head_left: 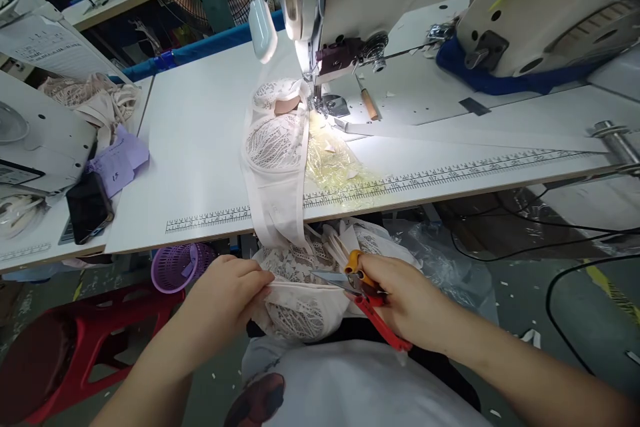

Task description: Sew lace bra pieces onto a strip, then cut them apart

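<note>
My left hand (235, 290) pinches the edge of a cream lace bra piece (295, 313) over my lap. In my right hand (400, 287) are scissors (373, 307) with red and orange handles, their blades parted and pointing left along the fabric's top edge. Another cream lace bra (277, 147) lies on the sewing table (200, 140), its upper end by the needle of the sewing machine (320, 73) and its lower end hanging over the front edge. More lace fabric sits between my hands and the table.
Yellowish clear plastic (335, 160) and a wooden-handled tool (369, 103) lie near the needle. On the left are a black phone (90, 207), purple paper (120, 160) and a lace pile (95, 100). Below stand a purple basket (175, 270) and a red stool (90, 340).
</note>
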The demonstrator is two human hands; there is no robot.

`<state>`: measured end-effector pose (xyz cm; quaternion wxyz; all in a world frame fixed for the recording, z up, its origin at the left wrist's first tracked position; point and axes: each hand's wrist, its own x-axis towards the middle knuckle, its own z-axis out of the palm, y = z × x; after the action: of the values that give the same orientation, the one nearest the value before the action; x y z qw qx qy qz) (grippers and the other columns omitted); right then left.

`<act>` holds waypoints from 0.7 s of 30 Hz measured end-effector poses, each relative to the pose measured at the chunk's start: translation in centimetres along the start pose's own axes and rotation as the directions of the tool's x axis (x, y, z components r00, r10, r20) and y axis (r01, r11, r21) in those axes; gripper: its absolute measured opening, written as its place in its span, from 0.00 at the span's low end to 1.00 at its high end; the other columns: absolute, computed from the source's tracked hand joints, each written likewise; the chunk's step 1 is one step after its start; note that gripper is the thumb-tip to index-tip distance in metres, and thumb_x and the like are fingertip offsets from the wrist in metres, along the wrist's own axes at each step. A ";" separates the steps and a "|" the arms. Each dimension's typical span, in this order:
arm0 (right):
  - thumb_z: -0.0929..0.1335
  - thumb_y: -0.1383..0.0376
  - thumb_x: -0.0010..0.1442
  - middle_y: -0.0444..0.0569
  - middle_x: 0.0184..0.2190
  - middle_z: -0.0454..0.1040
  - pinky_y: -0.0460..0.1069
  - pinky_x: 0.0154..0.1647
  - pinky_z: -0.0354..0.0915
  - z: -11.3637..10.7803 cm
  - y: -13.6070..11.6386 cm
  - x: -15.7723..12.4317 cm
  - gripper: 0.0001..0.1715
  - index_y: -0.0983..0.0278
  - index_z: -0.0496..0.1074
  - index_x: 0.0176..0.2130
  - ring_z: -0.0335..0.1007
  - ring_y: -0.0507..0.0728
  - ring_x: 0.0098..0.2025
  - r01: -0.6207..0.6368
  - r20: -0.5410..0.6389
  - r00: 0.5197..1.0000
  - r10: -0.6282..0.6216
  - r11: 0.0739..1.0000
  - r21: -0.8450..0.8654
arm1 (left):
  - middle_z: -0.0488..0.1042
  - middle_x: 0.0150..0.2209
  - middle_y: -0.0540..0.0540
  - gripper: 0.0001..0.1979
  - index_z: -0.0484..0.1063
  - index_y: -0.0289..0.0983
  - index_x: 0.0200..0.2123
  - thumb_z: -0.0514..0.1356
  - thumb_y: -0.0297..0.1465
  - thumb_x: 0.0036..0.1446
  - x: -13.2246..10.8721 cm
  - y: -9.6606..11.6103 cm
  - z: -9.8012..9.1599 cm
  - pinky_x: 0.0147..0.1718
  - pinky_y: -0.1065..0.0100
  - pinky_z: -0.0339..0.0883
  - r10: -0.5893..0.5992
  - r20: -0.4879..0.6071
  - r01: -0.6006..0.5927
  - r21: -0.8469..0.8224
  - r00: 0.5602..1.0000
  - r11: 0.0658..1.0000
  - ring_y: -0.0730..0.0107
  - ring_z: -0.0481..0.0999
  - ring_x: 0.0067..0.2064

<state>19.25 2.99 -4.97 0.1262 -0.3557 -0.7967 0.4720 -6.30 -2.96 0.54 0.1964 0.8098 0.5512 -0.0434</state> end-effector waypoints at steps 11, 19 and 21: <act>0.63 0.67 0.54 0.43 0.23 0.62 0.46 0.23 0.57 0.3 0.8 -1.1 0.14 0.59 0.50 0.24 0.59 0.52 0.24 -0.014 -0.014 1.000 0.014 1.000 -0.006 | 0.74 0.34 0.48 0.08 0.71 0.40 0.36 0.52 0.30 0.61 -2.3 -1.9 0.2 0.33 0.72 0.66 -0.176 -0.173 0.079 -0.457 0.969 0.886 0.69 0.73 0.36; 0.62 0.57 0.59 0.45 0.24 0.66 0.48 0.24 0.61 0.7 1.8 -2.1 0.13 0.60 0.59 0.26 0.61 0.55 0.25 -0.097 -0.071 0.992 0.101 0.994 0.058 | 0.70 0.35 0.45 0.03 0.66 0.37 0.37 0.53 0.27 0.59 -0.5 0.3 2.2 0.36 0.69 0.67 -0.353 -0.332 0.004 -0.724 0.875 0.690 0.69 0.72 0.37; 0.60 0.56 0.60 0.46 0.24 0.66 0.48 0.25 0.61 1.1 2.3 -2.5 0.14 0.60 0.61 0.27 0.61 0.55 0.26 -0.106 -0.081 0.990 0.113 0.991 0.077 | 0.68 0.35 0.47 0.05 0.64 0.37 0.40 0.53 0.27 0.59 0.1 1.2 2.8 0.32 0.72 0.68 -0.394 -0.369 -0.045 -0.775 0.842 0.630 0.72 0.71 0.34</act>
<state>21.46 1.29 -7.11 0.1469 -0.4141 -0.7522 0.4911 -4.77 -4.29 -1.71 0.3590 0.5730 0.6276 0.3860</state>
